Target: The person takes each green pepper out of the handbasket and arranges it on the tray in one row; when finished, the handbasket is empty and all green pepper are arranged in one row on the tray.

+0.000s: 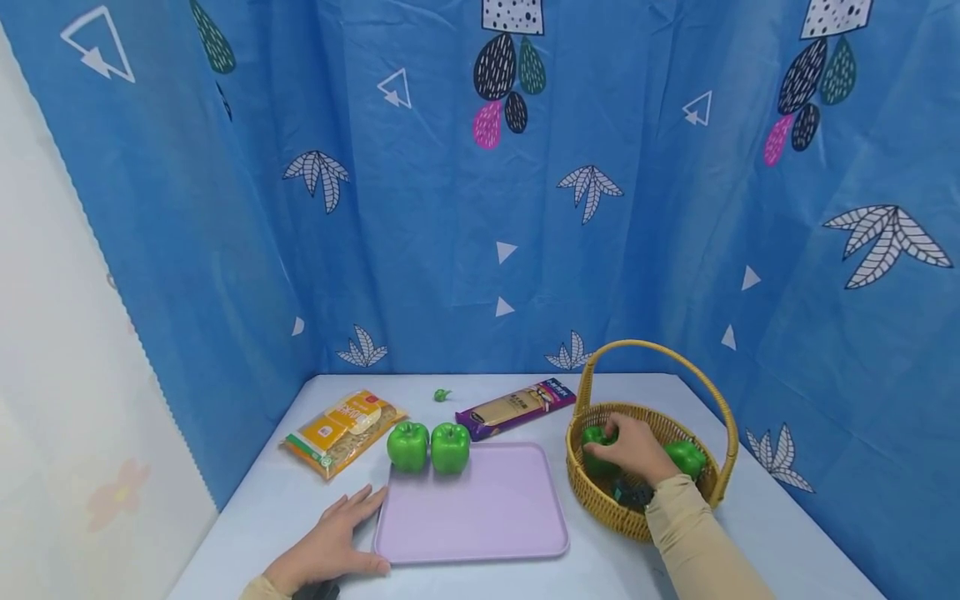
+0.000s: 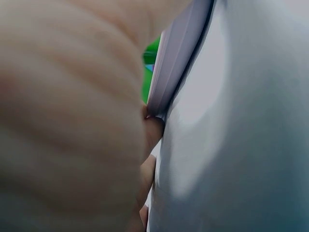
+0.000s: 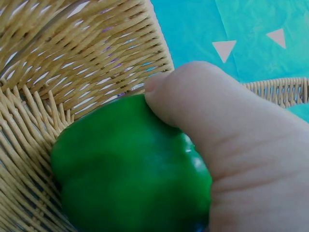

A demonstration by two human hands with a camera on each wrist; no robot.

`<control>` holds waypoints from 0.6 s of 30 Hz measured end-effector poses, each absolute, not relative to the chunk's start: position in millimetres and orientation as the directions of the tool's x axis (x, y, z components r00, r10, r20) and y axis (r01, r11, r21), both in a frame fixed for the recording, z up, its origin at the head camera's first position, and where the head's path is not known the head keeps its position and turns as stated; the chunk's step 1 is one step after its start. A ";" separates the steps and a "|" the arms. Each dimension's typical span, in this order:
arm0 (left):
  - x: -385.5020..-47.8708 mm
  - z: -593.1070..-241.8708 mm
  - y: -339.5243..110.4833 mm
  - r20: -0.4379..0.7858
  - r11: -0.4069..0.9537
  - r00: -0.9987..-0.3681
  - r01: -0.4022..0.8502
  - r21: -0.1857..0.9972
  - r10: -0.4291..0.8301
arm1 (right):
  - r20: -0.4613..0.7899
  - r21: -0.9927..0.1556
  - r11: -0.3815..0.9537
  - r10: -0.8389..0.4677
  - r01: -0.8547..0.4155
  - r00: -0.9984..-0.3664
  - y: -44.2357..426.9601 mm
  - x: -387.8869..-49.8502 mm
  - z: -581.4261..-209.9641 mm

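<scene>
In the head view my right hand (image 1: 633, 446) reaches into a wicker basket (image 1: 607, 508) and grips a green bell pepper (image 1: 597, 462). Close up in the right wrist view, the thumb lies over the pepper (image 3: 130, 164), which is still within the basket's woven wall (image 3: 111, 53). A second green bell pepper (image 1: 685, 458) sits at the basket's right side. My left hand (image 1: 333, 537) rests on the table with fingers spread, at the left edge of a lilac tray (image 1: 472, 512). Two more green bell peppers (image 1: 408, 447) stand side by side on the tray's back left part.
A bag of dry food (image 1: 345, 432) in orange and clear plastic lies behind the left hand. Beyond the tray are a purple packet (image 1: 517, 407) and a small green piece (image 1: 441, 395). The basket's tall handle (image 1: 660, 343) arches above it. Blue curtains (image 1: 450, 208) surround the table.
</scene>
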State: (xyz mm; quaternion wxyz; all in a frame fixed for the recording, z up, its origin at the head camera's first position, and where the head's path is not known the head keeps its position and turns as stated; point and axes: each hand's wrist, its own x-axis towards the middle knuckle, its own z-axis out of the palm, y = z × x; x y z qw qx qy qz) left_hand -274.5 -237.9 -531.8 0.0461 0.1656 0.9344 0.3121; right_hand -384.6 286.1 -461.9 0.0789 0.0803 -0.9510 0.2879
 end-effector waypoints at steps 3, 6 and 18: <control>-274.8 -532.7 -237.9 0.011 0.757 -0.944 0.271 0.595 0.329 | 0.193 -0.552 0.810 -0.107 -0.198 -0.975 285.0 -382.6 -460.3; -275.1 -533.4 -237.2 0.003 0.761 -0.948 0.257 0.596 0.318 | 0.180 -0.560 0.807 -0.101 -0.186 -0.978 284.6 -381.6 -458.2; -272.7 -530.9 -237.6 -0.005 0.763 -0.949 0.250 0.597 0.315 | 0.244 -0.551 0.810 -0.075 -0.201 -0.967 288.9 -384.4 -437.6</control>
